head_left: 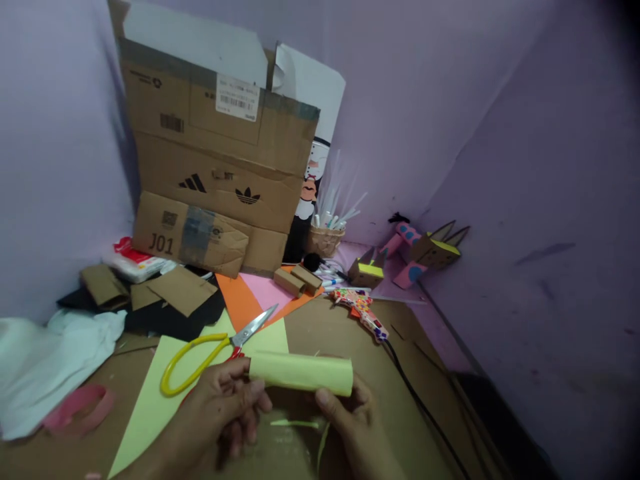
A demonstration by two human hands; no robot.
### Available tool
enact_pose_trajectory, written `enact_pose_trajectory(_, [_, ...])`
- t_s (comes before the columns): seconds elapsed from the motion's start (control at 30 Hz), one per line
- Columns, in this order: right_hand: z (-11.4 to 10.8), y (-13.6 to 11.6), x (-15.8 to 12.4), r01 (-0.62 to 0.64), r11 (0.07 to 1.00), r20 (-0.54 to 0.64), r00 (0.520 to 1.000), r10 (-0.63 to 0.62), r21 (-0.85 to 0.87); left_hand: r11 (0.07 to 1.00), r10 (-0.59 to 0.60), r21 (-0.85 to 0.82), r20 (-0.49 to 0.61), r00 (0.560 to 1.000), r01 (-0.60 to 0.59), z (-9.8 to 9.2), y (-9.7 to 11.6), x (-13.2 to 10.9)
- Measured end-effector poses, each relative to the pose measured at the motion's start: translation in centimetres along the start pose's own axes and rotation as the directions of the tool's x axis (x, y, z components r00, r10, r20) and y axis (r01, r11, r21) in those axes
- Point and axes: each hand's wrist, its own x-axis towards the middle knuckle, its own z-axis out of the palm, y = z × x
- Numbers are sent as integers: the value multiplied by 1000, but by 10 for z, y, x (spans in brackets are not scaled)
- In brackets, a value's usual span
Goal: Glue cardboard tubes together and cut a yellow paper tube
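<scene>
A yellow-green paper-covered tube (301,373) is held level above the cardboard-covered surface. My right hand (357,420) grips its right end, thumb in front and fingers behind. At the tube's left end, my left hand (223,413) has its thumb and fingers closed on it. Beyond my left hand lie scissors (195,363) with large yellow handles, blades pointing away, on a yellow-green paper sheet (150,407). A thin yellow-green strip (295,423) lies below the tube.
Flattened cardboard (215,160) leans at the back. A patterned glue gun (361,311) with a black cord lies right of centre. Cardboard pieces (183,290), a pink tape ring (80,410) and white cloth (60,360) are left. Cardboard animal figures (435,250) stand at the back right.
</scene>
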Motion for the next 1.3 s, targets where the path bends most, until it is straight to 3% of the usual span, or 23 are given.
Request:
enact_pose_trajectory(0.13, [-4, 9, 1, -93, 995, 29, 995, 92, 36, 999, -45, -1, -78, 996, 45, -1, 3, 4])
enact_pose_trajectory(0.23, [-6, 10, -1, -161, 985, -26, 986, 163, 54, 999, 30, 30, -69, 997, -28, 4, 2, 7])
enact_pose_trajectory(0.33, [-3, 7, -6, -89, 996, -125, 988, 88, 1, 985, 151, 93, -32, 988, -147, 8, -4, 10])
enact_pose_trajectory(0.43, [1, 4, -8, -38, 996, -167, 986, 25, -75, 971, 218, 125, -92, 972, -206, 9, -7, 10])
enact_pose_trajectory(0.67, [-2, -8, 1, 32, 987, 24, 999, -29, -157, 930, 312, 232, -95, 945, -283, -2, 0, 1])
enact_pose_trajectory(0.77, [-5, -10, 1, 61, 967, -6, 998, -64, -248, 908, 336, 278, -39, 941, -313, -7, -2, 1])
enact_pose_trajectory(0.87, [-4, -9, 0, 110, 944, -37, 991, -128, -312, 906, 331, 300, -58, 942, -299, -8, -2, -1])
enact_pose_trajectory(0.97, [-2, -8, 0, 105, 959, 44, 994, -97, -262, 899, 358, 297, -80, 930, -320, -6, 0, -4])
enact_pose_trajectory(1.1, [-1, -5, 0, -36, 998, 164, 986, 44, -49, 881, 390, 289, 11, 921, -376, -3, 0, -7])
enact_pose_trajectory(1.2, [1, -2, -3, -9, 999, 100, 995, 12, -32, 921, 341, 182, 48, 939, -344, 0, -4, -5])
enact_pose_trajectory(1.3, [5, -1, -5, 58, 997, 8, 998, -58, -59, 914, 369, 211, -72, 926, -348, 2, -8, -3])
